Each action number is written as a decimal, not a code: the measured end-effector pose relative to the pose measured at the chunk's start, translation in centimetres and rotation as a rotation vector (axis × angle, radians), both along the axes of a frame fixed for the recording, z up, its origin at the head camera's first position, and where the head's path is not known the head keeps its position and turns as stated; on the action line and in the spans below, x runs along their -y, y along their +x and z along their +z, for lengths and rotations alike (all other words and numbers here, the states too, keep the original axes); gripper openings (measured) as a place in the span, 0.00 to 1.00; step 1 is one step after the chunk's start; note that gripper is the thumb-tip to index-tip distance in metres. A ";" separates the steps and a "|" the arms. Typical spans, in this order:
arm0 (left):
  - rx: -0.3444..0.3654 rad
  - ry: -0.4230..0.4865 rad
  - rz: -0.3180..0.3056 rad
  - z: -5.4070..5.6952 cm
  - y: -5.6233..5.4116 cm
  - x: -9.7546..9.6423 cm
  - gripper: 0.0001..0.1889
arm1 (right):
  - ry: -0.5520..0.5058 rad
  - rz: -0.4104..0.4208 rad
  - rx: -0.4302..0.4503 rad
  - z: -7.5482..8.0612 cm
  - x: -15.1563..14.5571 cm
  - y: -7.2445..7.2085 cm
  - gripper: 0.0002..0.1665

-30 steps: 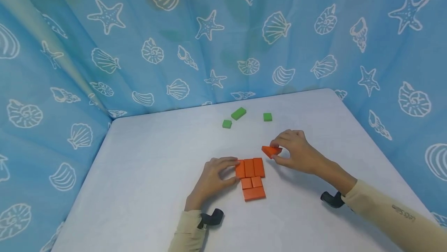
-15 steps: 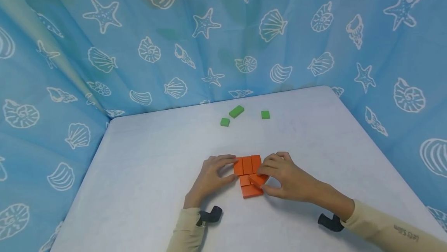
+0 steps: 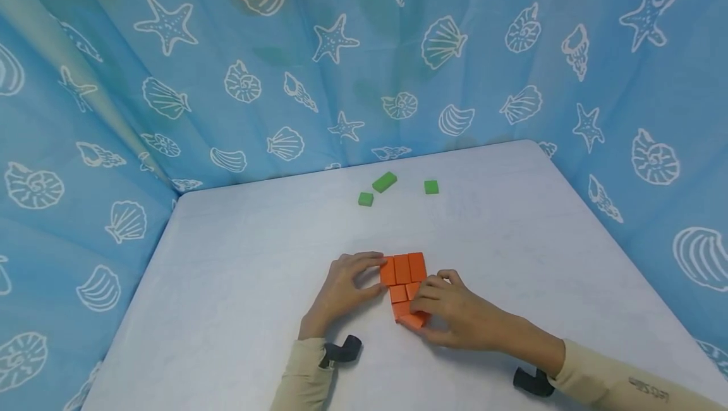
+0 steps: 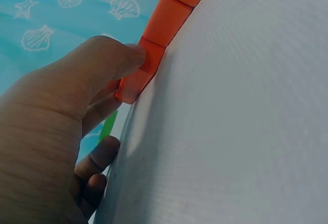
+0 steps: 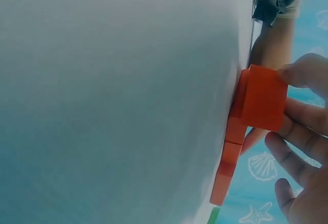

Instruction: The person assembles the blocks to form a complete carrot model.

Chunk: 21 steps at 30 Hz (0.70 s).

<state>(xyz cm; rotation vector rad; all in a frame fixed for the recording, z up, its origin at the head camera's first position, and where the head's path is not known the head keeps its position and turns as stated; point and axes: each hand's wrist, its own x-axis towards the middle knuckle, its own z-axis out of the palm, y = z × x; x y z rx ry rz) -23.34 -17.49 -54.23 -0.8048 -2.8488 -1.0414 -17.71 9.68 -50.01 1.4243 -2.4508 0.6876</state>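
Note:
Several flat orange blocks (image 3: 402, 269) lie fitted together on the white table, with three upright ones along the far side and smaller ones nearer. My left hand (image 3: 345, 288) pinches the leftmost orange block (image 4: 146, 65) between thumb and fingertip at its two ends. On the near side, my right hand (image 3: 463, 316) pinches another orange block (image 5: 265, 98) by its edges. This block is tilted and stands over the near end of the arrangement, partly covering it. Whether its lower edge touches the blocks beneath cannot be made out.
Beyond the orange blocks lie a longer green block (image 3: 384, 181) and two small green blocks, one to the left (image 3: 366, 199) and one to the right (image 3: 431, 187). A blue shell-patterned curtain (image 3: 341, 82) hangs behind the white table (image 3: 244, 259).
My right hand has carried its orange block from the far right of the arrangement, across its right side, to the near end. My left hand keeps its hold on the leftmost block.

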 end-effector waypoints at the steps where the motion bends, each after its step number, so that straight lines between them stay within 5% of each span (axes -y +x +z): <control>1: 0.001 0.001 0.003 -0.1 0.0 0.0 0.25 | 0.012 0.002 0.003 -0.1 0.0 0.0 0.19; 6: 0.005 0.001 0.009 -0.1 0.0 0.1 0.25 | 0.081 -0.001 0.053 -0.2 0.1 -0.2 0.21; 11: -0.026 -0.011 -0.018 -0.2 -0.3 -0.1 0.25 | 0.142 -0.071 0.121 2.6 -0.6 -1.4 0.24; 15: -0.034 -0.011 -0.015 -0.3 -0.4 -0.2 0.25 | 0.129 -0.208 0.117 4.9 -1.2 -4.9 0.19; 21: 0.014 0.005 -0.002 -0.5 -0.4 0.1 0.25 | 0.140 -0.318 0.097 4.2 -1.3 -10.9 0.14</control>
